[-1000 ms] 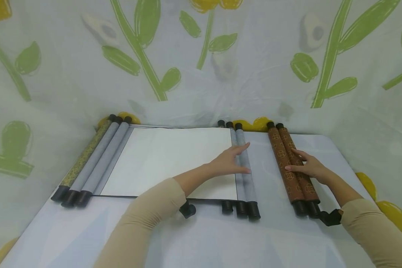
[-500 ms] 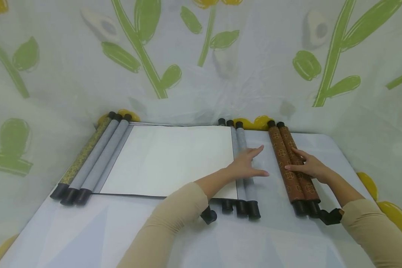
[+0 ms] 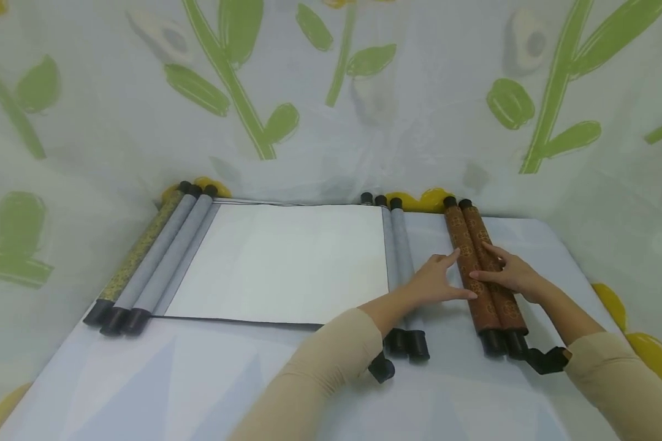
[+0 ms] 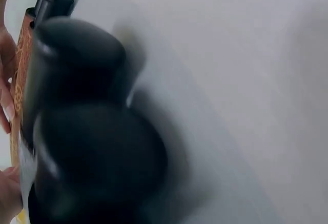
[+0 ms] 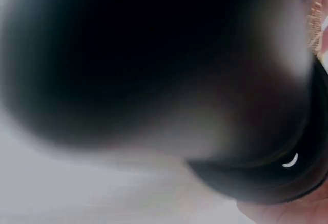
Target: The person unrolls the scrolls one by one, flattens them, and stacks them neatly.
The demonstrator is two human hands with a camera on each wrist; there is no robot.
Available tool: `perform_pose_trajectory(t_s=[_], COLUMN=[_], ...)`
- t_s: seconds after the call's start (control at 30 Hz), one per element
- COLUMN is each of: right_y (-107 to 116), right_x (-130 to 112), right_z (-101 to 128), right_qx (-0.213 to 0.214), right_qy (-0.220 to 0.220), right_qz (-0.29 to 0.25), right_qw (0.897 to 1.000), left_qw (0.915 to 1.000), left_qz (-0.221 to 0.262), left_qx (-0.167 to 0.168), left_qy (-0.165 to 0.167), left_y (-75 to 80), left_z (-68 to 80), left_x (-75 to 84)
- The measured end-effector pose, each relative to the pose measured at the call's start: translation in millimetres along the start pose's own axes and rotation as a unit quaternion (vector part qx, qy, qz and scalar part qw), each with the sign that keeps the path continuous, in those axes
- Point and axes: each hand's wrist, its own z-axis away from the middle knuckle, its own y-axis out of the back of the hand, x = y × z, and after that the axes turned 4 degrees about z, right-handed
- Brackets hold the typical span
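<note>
A brown patterned scroll, rolled into two side-by-side rolls with black end caps, lies at the right of the table in the head view. My right hand [image 3: 512,275] holds its right roll [image 3: 509,306], the thumb reaching over toward the left roll [image 3: 456,226]. My left hand [image 3: 434,283] has thumb and fingers spread, fingertips right at the left roll's near side. Black knobs [image 4: 102,152] fill much of the left wrist view, with the brown scroll [image 4: 23,55] beyond them. Blurred black shapes [image 5: 128,55] hide most of the right wrist view.
A white sheet [image 3: 287,263] lies unrolled between grey rolls [image 3: 179,251] on the left and more grey rolls [image 3: 401,236] on the right. A yellow-green patterned roll [image 3: 138,251] lies at the far left. A leaf-printed cloth [image 3: 419,122] stands behind the table [image 3: 187,380].
My left hand has moved right, from over the grey rolls to the brown scroll's left roll. My right hand has kept its place on the right roll.
</note>
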Motion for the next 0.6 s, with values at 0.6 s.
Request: perform_pose_trajectory(t_s=[0.6], right_y=[-29], right_x=[-6], right_z=[10], right_qx=[0.019], right_qy=[0.023], right_qz=[-0.105], right_qw=[0.994], left_qw=[0.9854], left_qz=[0.154], left_qx=[0.049], left_qy=[0.054], left_y=[-28.6], left_z=[-1.8], left_x=[7.1])
